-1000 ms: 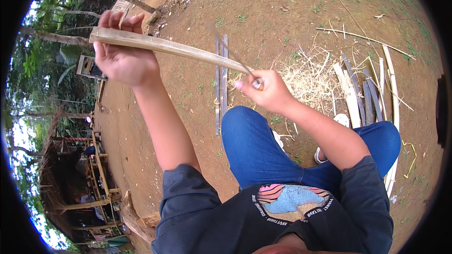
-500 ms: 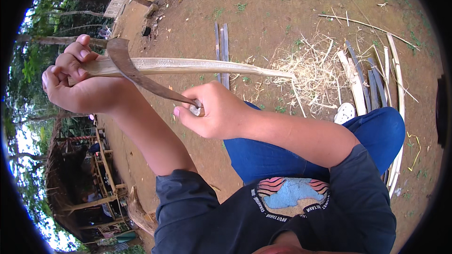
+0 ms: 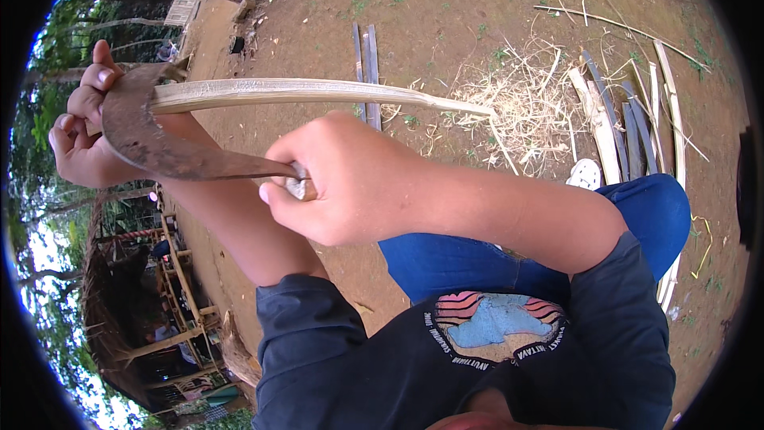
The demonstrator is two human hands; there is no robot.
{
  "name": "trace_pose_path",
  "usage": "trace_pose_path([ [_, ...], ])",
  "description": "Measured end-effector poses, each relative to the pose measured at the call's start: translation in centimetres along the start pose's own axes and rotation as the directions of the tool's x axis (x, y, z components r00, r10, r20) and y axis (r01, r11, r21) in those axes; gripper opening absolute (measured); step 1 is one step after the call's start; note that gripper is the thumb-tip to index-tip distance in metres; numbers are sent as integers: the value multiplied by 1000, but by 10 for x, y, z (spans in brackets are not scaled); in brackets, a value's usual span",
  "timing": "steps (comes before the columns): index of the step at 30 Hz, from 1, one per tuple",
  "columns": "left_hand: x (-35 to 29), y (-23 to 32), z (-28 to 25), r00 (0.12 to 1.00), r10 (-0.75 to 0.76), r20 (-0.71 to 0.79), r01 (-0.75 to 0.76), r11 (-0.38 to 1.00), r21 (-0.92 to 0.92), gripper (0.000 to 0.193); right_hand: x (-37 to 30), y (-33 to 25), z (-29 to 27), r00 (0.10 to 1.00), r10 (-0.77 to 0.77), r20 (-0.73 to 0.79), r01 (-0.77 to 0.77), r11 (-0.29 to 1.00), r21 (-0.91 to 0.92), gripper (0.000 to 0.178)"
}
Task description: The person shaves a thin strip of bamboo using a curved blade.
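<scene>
A pale, shaved bamboo strip (image 3: 310,91) reaches from the left side of the head view toward the middle, slightly bowed. My left hand (image 3: 86,143) is closed round its left end, though the blade hides that end and part of the grip. My right hand (image 3: 342,179) grips the short handle of a sickle (image 3: 179,155) with a broad, rust-brown curved blade. The blade stands across the strip's left part, in front of my left hand's fingers. The strip's far right end points to a heap of thin shavings (image 3: 529,107).
Dark flat strips (image 3: 371,72) lie on the brown earth beyond the bamboo. Split lengths of bamboo (image 3: 601,131) lie right of the shavings, near my white shoe (image 3: 585,173). At the lower left stands a thatched shelter (image 3: 119,310), with trees above it.
My right hand has moved left and slightly down with the sickle, so the blade has shifted along the strip toward my left hand. The left hand and strip have moved slightly left and up.
</scene>
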State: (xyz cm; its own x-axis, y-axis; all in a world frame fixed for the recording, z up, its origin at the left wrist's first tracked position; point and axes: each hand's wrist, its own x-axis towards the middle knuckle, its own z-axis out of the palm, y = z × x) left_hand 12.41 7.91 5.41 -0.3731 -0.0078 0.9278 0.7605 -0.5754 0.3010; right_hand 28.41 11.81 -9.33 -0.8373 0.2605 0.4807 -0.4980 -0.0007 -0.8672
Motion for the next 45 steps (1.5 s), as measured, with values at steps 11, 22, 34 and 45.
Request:
trace_pose_path([
  [11, 8, -3, 2, 997, -29, 66, 43, 976, -213, 23, -52, 119, -33, 920, 360, -153, -365, 931, -3, 30],
  [22, 12, -12, 9, 998, -27, 62, 37, 988, -153, 24, -39, 118, -28, 952, 276, -131, -283, 958, -45, 30],
  [34, 25, -31, -25, 987, -141, 79, 161, 909, -384, 27, -117, 243, -101, 736, 469, -487, -632, 734, -249, 37],
  [45, 5, -9, -1, 995, 42, -89, -50, 995, -88, 23, 3, 35, 6, 970, -66, -234, 63, 998, -21, 34],
])
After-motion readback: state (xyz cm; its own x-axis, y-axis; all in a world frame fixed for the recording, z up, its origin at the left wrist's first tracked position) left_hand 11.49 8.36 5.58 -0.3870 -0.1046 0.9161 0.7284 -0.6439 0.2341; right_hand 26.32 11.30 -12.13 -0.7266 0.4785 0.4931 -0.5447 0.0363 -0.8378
